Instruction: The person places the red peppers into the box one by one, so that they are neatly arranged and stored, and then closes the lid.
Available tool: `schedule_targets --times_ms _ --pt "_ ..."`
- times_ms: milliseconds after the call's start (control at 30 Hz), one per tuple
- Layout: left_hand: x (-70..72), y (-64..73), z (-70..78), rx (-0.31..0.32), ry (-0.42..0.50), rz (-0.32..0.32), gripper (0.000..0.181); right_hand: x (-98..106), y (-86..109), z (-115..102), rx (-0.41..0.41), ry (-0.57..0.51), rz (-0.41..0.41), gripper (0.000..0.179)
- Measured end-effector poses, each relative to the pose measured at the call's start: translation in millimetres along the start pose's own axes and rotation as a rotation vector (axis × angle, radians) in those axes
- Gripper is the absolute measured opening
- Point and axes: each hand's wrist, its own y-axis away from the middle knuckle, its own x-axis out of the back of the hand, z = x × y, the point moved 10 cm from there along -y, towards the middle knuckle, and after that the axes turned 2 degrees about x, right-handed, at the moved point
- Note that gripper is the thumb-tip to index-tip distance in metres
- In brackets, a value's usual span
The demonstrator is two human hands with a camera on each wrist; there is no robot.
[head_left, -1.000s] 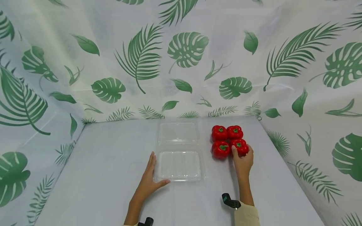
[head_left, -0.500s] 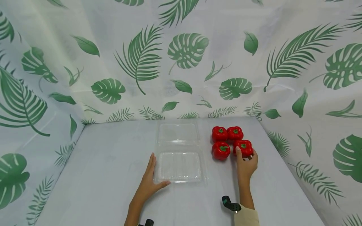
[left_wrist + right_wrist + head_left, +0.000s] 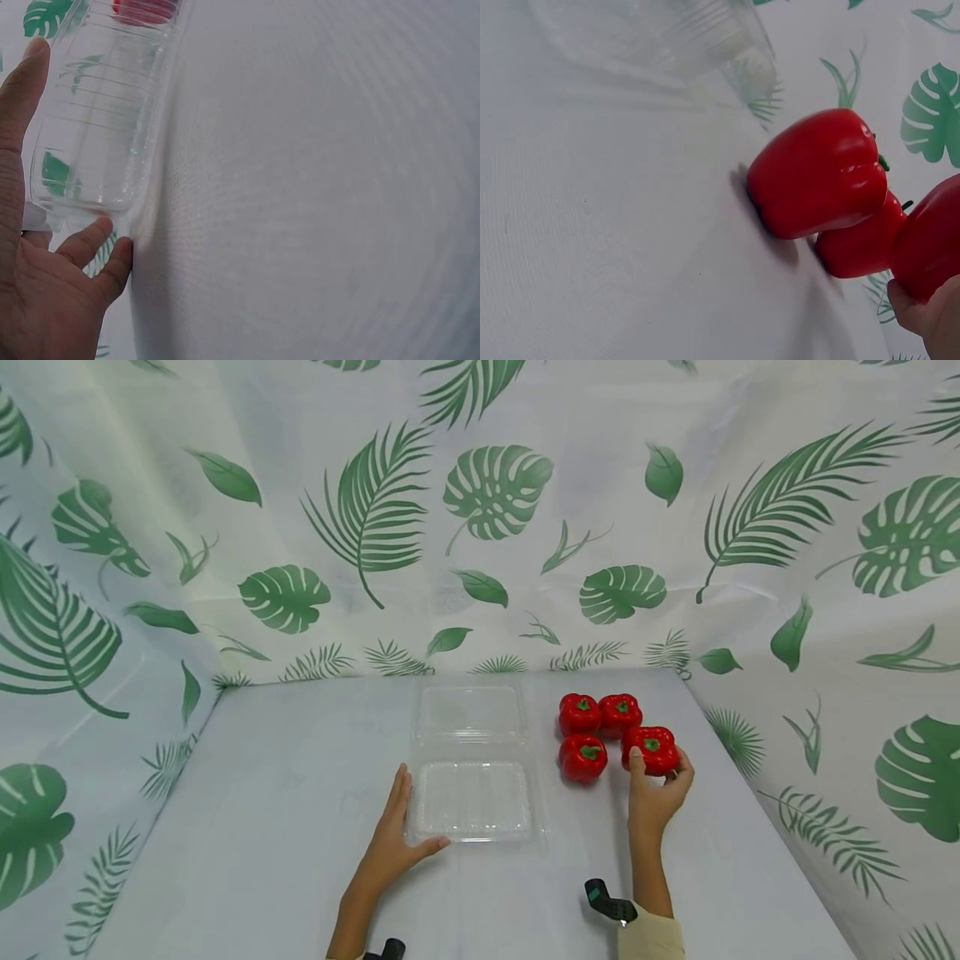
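My right hand (image 3: 657,797) grips a red bell pepper (image 3: 649,752) with a green stem, thumb on its left side and fingers on its right. In the right wrist view that held pepper (image 3: 934,244) is partly cut off by the frame edge. Beside it on the table stand three more red bell peppers (image 3: 583,758), one in front and two behind. My left hand (image 3: 390,852) rests at the left front corner of a clear plastic clamshell box (image 3: 474,802), thumb along its front edge and fingers spread along its left side. The box's lid (image 3: 471,712) lies folded back.
A pale table (image 3: 285,810) carries everything. Behind and at both sides hangs a white sheet (image 3: 525,410) printed with green leaves. Black wrist cameras (image 3: 611,902) sit on both wrists.
The right hand has moved the gripped bell pepper rightward, away from the other three, and seems to have lifted it slightly. The left hand and the clear box have stayed put.
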Motion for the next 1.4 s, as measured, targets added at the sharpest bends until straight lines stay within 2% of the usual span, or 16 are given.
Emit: schedule_targets --times_ms 333,500,633,867,1033,1400 --pt "1.1 1.9 -4.2 0.012 -0.016 0.003 0.119 -8 -2.1 -10 0.031 -0.288 -0.077 0.068" --pt "1.2 3.0 -2.8 0.011 -0.011 0.0 0.119 -8 0.2 -14 0.029 -0.345 -0.081 0.068" --pt "1.6 3.2 -1.4 0.002 -0.017 0.003 0.119 -11 3.4 -20 0.023 -0.371 -0.118 0.067" --pt "2.0 2.7 -0.5 0.001 -0.01 0.008 0.119 -30 11.4 -34 0.019 -0.38 -0.243 0.069" --pt "1.2 2.6 -1.6 0.003 -0.016 0.01 0.119 -51 21.4 -44 0.005 -0.386 -0.372 0.069" --pt "0.2 1.0 -0.3 0.005 0.004 0.002 0.119 -98 51.8 -47 0.016 -0.255 -0.618 0.065"
